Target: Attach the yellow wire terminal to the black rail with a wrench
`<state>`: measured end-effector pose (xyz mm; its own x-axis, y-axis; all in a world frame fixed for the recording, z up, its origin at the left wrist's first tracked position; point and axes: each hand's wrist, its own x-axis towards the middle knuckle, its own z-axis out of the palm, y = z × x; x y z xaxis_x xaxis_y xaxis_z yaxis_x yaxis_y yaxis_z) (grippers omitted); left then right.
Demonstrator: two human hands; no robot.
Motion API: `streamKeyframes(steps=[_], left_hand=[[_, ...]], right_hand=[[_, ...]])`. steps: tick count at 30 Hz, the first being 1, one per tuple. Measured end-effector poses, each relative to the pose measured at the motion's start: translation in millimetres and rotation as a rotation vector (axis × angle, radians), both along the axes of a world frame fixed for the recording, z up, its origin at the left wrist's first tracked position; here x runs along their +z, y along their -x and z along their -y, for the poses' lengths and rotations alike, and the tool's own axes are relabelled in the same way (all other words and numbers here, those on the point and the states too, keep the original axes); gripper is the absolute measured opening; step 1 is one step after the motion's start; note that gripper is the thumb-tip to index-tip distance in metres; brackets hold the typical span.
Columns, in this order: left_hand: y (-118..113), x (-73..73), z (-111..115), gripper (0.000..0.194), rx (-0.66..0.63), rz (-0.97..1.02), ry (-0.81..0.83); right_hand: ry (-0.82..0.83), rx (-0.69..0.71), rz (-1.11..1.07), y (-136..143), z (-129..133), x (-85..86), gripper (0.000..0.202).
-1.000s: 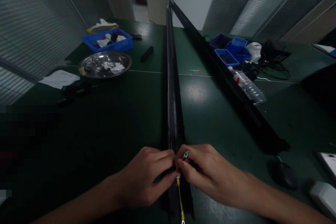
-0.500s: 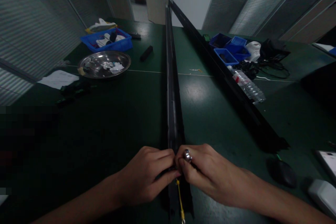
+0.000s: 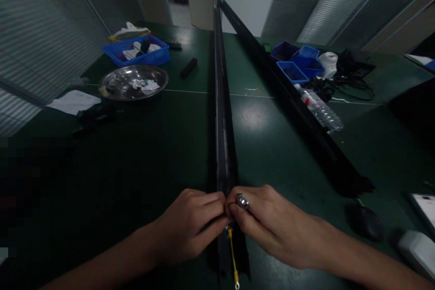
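Centrally, one yellow wire (image 3: 232,253) lies along the near end of a long black rail (image 3: 221,113), its ring tip close to the bottom edge of the picture and its upper end just below a pair of bare hands. The right hand (image 3: 272,224) pinches one small shiny metal piece (image 3: 242,201) between thumb and forefinger; the left hand (image 3: 192,226) curls beside it, thumb and fingers drawn in, though whether they grip anything is hidden. A second black rail (image 3: 306,118) slants away to the right, the two nearly meeting at the far end, with a wedge of green tabletop (image 3: 251,120) between them and a broad stretch to the left. Beyond stand one steel bowl (image 3: 134,72) holding white scraps, one blue tray (image 3: 149,60) and, past the second rail, a cluster of blue bins (image 3: 307,69), at least three. One black mouse (image 3: 369,224) sits near that rail's end; a white object (image 3: 419,249) is cut off at right. Shadow blurs the lower left.
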<state>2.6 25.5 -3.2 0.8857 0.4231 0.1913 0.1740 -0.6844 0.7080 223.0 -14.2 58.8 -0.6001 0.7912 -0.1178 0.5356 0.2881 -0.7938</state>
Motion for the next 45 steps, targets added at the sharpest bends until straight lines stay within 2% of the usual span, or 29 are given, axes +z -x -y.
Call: streamKeyframes(steps=[8, 14, 21, 38, 45], left_hand=[[0.1, 0.0, 0.8, 0.02, 0.009, 0.02, 0.002], [-0.3, -0.1, 0.3, 0.016, -0.002, 0.045, 0.005], [0.8, -2.8, 0.3, 0.012, -0.012, 0.035, 0.054], [0.5, 1.8, 0.4, 0.009, -0.005, 0.04, -0.012], [2.0, 3.8, 0.9, 0.007, -0.023, -0.001, -0.008]], right_hand=[[-0.051, 0.02, 0.017, -5.5, 1.5, -1.8, 0.03], [-0.092, -0.026, 0.002, -7.0, 4.2, -3.8, 0.029], [-0.042, 0.012, -0.025, -8.7, 0.7, -3.0, 0.027], [-0.019, 0.029, -0.109, -7.7, 2.8, -6.4, 0.018], [0.004, 0.014, -0.111, -8.6, 8.6, -13.1, 0.017]])
